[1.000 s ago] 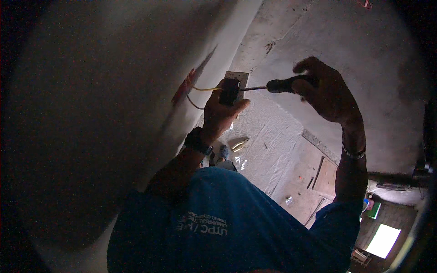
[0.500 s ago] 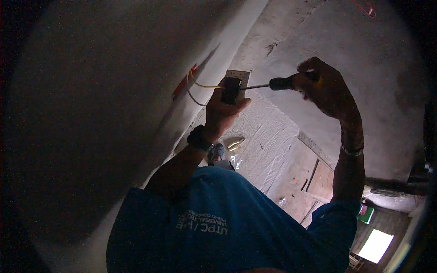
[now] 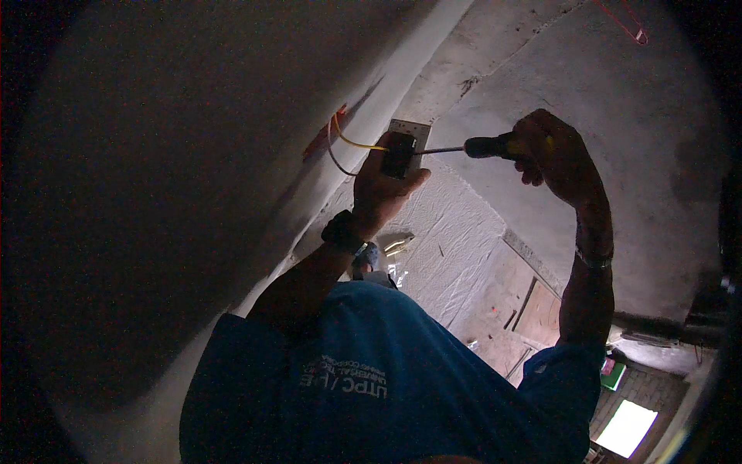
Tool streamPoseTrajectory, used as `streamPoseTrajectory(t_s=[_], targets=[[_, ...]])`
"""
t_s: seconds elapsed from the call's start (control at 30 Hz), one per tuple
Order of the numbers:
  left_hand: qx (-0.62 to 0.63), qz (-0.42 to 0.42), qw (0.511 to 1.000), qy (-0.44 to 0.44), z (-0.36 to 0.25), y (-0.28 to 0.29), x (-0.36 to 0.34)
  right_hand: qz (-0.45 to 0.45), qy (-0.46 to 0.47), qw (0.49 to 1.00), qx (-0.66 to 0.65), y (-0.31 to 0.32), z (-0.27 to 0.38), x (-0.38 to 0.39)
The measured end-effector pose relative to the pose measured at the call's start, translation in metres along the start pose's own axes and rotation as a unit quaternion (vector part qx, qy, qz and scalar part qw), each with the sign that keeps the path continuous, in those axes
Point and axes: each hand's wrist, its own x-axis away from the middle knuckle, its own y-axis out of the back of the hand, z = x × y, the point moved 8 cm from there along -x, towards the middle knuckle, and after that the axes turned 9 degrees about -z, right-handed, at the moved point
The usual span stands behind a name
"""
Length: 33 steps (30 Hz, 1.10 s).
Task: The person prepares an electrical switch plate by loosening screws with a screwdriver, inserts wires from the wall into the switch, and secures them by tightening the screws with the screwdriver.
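Note:
My left hand point(image 3: 380, 185) grips a black electrical fitting point(image 3: 399, 156), a switch or socket, fixed to a pale flat plate point(image 3: 418, 133). A yellow wire point(image 3: 360, 145) and a greyish wire point(image 3: 335, 158) run to it from a reddish opening point(image 3: 323, 138) in the wall. My right hand point(image 3: 558, 158) is closed around the handle of a screwdriver point(image 3: 485, 147), black with some yellow. Its thin shaft lies level, with the tip at the fitting's right side. The exact contact of tip and screw is too small to make out.
A dark wall point(image 3: 170, 193) rises close on my left. Below lies a pale rough floor point(image 3: 456, 224), with a yellowish tool point(image 3: 399, 244) near my foot. A red looped wire point(image 3: 640, 35) shows at the upper right. Farther off are boards point(image 3: 541, 313) and a bright window point(image 3: 627, 428).
My right fingers have curled around the screwdriver handle, turning it. Both hands and the fitting appear slightly farther right, and the whole view has shifted a little.

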Motion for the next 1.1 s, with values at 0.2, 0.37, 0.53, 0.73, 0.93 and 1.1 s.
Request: streamPoseTrajectory(t_s=[0.2,0.37,0.53,0.73,0.93,1.1], targets=[[-0.054,0.003,0.994,-0.091,-0.006,-0.001,-0.003,-0.019,0.087,0.996,-0.021,-0.002,0.002,0.003],[-0.012,0.016,1.0,-0.022,-0.003,0.0,-0.004,-0.05,0.169,0.984,0.006,0.003,0.0,0.002],[-0.069,-0.024,0.994,-0.076,-0.001,0.004,-0.005,-0.035,0.022,0.999,0.022,0.002,-0.011,-0.004],[-0.081,-0.015,0.992,-0.097,-0.01,0.003,-0.005,-0.037,-0.029,0.999,0.007,0.002,-0.02,-0.004],[-0.066,-0.031,0.99,-0.12,-0.004,0.002,-0.005,-0.024,0.022,0.999,0.044,0.002,-0.017,-0.002],[-0.082,-0.019,0.991,-0.105,-0.008,0.0,-0.005,-0.037,0.098,0.994,0.012,0.001,-0.012,0.001]])
